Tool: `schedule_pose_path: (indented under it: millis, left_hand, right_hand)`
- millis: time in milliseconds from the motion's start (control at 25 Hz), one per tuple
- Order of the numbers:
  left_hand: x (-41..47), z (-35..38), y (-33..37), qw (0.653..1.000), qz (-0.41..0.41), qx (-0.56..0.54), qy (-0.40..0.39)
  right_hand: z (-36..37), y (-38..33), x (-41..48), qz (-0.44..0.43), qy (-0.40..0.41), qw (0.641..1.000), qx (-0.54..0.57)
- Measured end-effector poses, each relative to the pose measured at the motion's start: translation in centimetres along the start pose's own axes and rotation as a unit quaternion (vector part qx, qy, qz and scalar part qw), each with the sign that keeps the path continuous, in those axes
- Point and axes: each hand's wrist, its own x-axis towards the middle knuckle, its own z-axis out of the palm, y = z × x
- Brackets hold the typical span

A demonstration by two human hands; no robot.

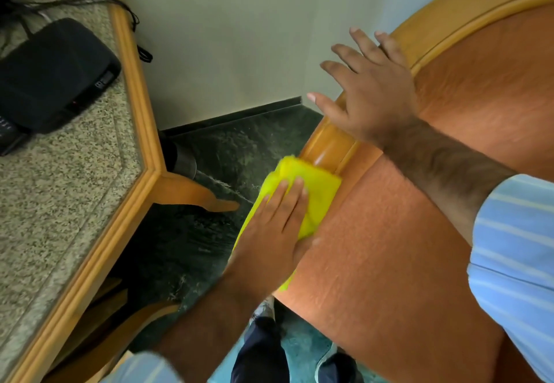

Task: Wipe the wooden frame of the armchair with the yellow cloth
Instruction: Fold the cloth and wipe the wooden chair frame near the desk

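The armchair fills the right side, with orange upholstery [404,232] and a light wooden frame [329,148] running along its left edge and curving up to the top right. A folded yellow cloth [317,184] lies over the frame's lower stretch. My left hand [275,226] presses flat on the cloth, fingers pointing up along the wood and the thumb on the upholstery side. My right hand [368,88] rests higher up on the frame with fingers spread, holding nothing. The frame under the cloth and under both hands is hidden.
A wood-edged table with a speckled stone top [60,202] stands close on the left, carrying a black box [51,73] and cables. Dark green floor [233,148] fills the narrow gap between table and chair. A pale wall lies behind. My shoes [332,361] show at the bottom.
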Motion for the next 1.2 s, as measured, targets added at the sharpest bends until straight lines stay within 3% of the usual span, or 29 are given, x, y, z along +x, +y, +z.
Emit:
schedule_pose_path:
  millis: [120,360,640,880,960,1200]
  left_hand:
    - [2.2,0.2,0.4,0.999,-0.021,-0.026,0.020]
    - [-9.1,2.6,-2.5,1.000,0.026,0.011,0.002]
    - [5.3,-1.2,0.3,0.998,0.018,0.017,0.057]
    - [-9.3,2.4,-3.0,0.993,0.088,0.080,0.011]
    - [-9.3,2.5,-3.7,0.990,0.102,0.093,0.015]
    - [1.1,0.0,0.3,0.999,-0.006,0.011,0.042]
  right_hand:
    - [0.2,0.0,0.0,-0.011,0.004,1.000,-0.005]
    - [-0.2,-0.2,0.2,-0.008,-0.022,1.000,0.003]
    - [0.5,-0.2,0.1,-0.011,0.014,1.000,-0.005]
    - [0.1,-0.2,0.2,-0.011,-0.008,1.000,-0.019]
    - [0.1,0.0,0.0,-0.003,-0.018,1.000,-0.021]
    - [0.6,-0.1,0.0,-0.003,0.025,1.000,0.002]
